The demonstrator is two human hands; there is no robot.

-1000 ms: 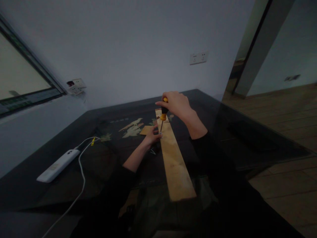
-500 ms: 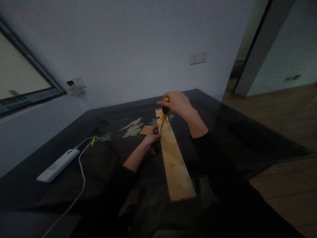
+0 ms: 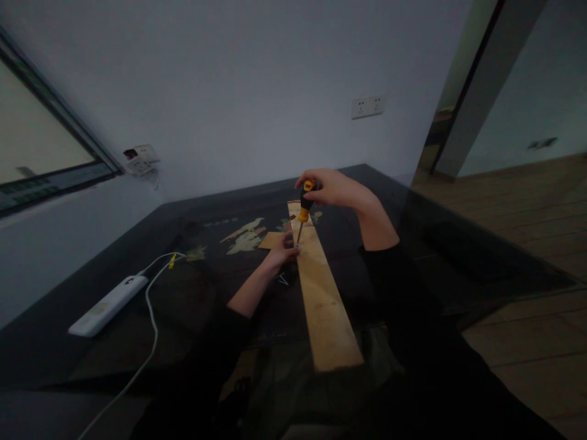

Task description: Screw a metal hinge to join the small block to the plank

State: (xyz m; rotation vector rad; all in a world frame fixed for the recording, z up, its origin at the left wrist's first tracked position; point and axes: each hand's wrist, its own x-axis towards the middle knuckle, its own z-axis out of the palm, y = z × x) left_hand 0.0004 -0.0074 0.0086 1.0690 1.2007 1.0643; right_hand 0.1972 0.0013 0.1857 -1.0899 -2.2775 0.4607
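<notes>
Currently the right hand [image 3: 337,188] is closed around the top of the screwdriver [image 3: 304,205], which stands nearly upright on the wooden plank [image 3: 321,293]. It seems a light, stiff tool, best held by the handle. The left hand [image 3: 282,252] rests at its tip; whether it pinches anything I cannot tell.

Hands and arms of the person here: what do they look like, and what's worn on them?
Left hand and right hand are bare, no gloves. Both arms wear plain black long sleeves; left sleeve and right sleeve stop partway up the forearm. Too dim to tell rings or a watch.
</notes>
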